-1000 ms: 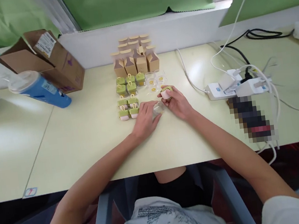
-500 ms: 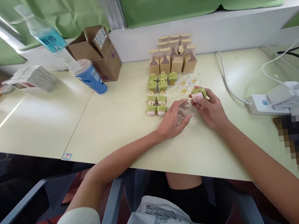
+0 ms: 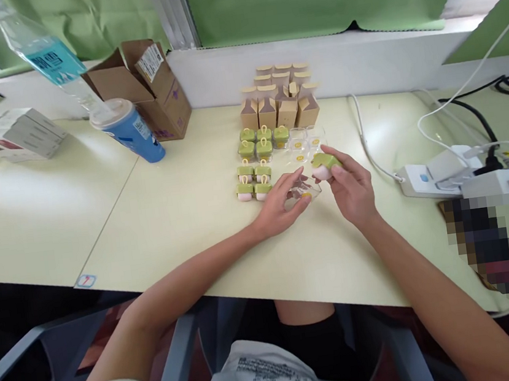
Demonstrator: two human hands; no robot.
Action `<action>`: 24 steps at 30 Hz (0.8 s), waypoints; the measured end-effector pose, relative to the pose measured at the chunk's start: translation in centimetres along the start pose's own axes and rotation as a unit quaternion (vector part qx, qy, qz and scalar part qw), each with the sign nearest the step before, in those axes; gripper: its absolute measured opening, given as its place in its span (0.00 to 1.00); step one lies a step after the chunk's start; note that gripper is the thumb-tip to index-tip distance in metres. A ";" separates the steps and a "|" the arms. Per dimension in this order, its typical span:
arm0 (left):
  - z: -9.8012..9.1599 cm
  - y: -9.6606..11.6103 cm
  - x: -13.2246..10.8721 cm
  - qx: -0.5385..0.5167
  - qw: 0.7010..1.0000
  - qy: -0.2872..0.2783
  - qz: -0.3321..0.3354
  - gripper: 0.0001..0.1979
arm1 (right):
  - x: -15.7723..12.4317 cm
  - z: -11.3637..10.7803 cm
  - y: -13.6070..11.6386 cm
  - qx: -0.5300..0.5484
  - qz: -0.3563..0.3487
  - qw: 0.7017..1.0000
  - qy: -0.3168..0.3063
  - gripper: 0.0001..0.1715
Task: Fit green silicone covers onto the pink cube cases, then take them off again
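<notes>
Steadiness of the cup point(image 3: 312, 191) was judged the main requirement: a light grip on its clear wall, fingers clear of the rim, and the piece point(image 3: 326, 164) held by its sides so that its green cover would not slip. The left hand point(image 3: 277, 208) was moderately open, thumb and fingers curved about the cup. The right hand point(image 3: 352, 192) was narrow, pinching the green-and-pink piece between thumb and fingers, just beside the cup, above the table point(image 3: 245, 263).

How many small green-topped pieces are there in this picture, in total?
10: five in the back cluster, four in the front cluster, one held piece in the right hand. The left hand may hide others.
</notes>
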State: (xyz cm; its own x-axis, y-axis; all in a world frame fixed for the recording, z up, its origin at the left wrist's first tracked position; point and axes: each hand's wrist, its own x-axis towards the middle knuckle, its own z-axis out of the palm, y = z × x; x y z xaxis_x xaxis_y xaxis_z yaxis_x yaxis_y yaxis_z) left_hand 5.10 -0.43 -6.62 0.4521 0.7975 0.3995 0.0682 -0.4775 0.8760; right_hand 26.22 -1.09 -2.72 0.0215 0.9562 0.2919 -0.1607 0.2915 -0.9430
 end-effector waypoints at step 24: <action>0.0 -1.0 0.1 -0.072 0.992 0.090 0.043 0.31 | -0.2 -0.4 0.8 -0.269 -0.211 0.929 -0.138 0.42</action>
State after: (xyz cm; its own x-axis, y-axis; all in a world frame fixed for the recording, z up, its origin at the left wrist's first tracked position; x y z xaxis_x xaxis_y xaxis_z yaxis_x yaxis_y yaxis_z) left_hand 5.13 0.14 -7.46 0.2845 0.8153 0.5043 -0.0966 -0.4990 0.8612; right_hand 26.47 -1.01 -3.63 -0.2950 0.7318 0.6144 0.3239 0.6815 -0.6562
